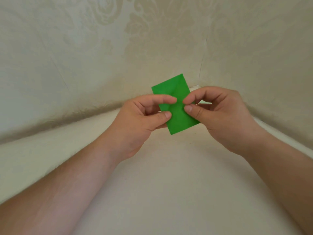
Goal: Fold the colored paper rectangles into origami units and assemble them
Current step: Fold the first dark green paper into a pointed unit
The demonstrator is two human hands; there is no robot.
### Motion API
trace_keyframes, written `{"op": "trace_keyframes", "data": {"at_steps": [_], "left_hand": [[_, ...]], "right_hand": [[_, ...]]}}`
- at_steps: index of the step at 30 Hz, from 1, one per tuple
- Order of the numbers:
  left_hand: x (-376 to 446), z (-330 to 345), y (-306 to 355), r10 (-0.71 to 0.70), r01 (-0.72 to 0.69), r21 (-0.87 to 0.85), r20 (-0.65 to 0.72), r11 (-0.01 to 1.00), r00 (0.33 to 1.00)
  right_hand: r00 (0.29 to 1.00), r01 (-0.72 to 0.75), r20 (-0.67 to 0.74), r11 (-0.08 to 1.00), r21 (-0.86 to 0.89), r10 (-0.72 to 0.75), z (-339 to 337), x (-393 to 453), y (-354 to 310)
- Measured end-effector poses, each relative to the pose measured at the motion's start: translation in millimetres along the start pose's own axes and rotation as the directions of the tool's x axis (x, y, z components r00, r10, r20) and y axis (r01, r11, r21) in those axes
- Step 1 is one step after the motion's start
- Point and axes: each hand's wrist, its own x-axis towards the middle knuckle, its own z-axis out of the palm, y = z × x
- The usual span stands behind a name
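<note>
A green paper rectangle [176, 92] is held up in the air in front of me, tilted a little to the left, with fold creases running across its upper half. My left hand [144, 122] pinches its left edge between thumb and forefinger. My right hand [218, 116] pinches the paper near its middle from the right side, thumb and forefinger tips almost touching those of the left hand. The lower right part of the paper is hidden behind my right fingers.
A pale cream table surface [160, 192] lies below the hands. Cream wallpaper with a flower pattern [101, 48] rises behind it, meeting in a corner just behind the paper.
</note>
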Motion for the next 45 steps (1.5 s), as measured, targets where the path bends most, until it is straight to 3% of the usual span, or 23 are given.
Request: {"op": "trace_keyframes", "data": {"at_steps": [6,12,17,31,45], "left_hand": [[2,-3,1,0.019,-0.01,0.107,-0.088,0.994,0.996],[3,-3,6,-0.048,0.049,0.003,-0.108,0.999,0.993],[1,-2,8,-0.119,0.113,-0.104,-0.044,0.988,0.992],[0,0,8,0.05,-0.042,0.095,-0.078,0.995,0.996],[-3,1,8,0.077,-0.078,0.105,0.007,0.991,0.997]], "right_hand": [[0.989,0.021,0.148,0.994,-0.109,-0.004,-10,1,4],[0.974,0.041,0.228,0.979,-0.198,0.005,-14,3,11],[0.978,0.111,0.195,0.976,-0.19,-0.074,-12,1,10],[0.988,0.129,0.106,0.984,-0.123,-0.116,-9,1,7],[0.998,0.066,0.002,0.997,0.027,-0.066,0,-1,-2]]}}
